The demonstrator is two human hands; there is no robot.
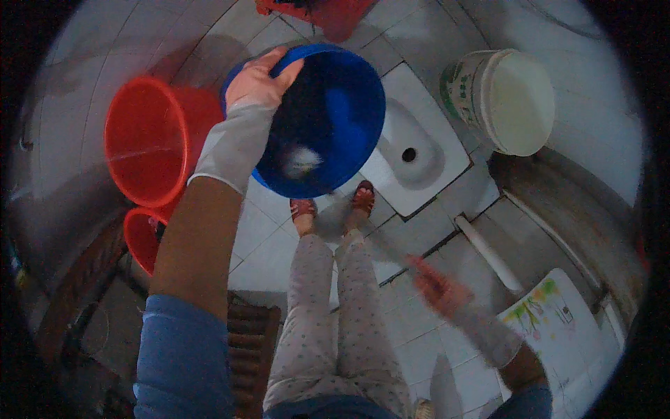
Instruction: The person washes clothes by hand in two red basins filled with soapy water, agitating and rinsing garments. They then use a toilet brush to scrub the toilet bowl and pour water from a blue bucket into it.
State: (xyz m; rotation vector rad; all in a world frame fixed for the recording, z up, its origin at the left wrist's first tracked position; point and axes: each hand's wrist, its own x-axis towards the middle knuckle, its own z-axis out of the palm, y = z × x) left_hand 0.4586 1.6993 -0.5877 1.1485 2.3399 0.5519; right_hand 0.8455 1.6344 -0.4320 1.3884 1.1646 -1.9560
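Note:
My left hand (261, 78), in a whitish wrist-length glove or cuff with bare-looking fingers, grips the rim of a blue plastic bucket (361, 94). The bucket is tilted, its dark inside facing me. A blurred white bristly head (303, 160) shows against the bucket's lower inside. My right hand (439, 288) is low on the right and smeared by motion. A faint thin streak runs from its fingers toward the bucket, apparently the handle of a brush with that white head. Beyond the bucket's right side lies a white ceramic squat toilet (413, 131).
A large red bucket (149, 141) and a smaller red container (140, 235) stand at left. A white pail (521, 102) is at upper right. Red plastic (335, 15) lies at the top. A slatted brown piece (254, 330) and a flower-printed white board (549, 309) flank my legs.

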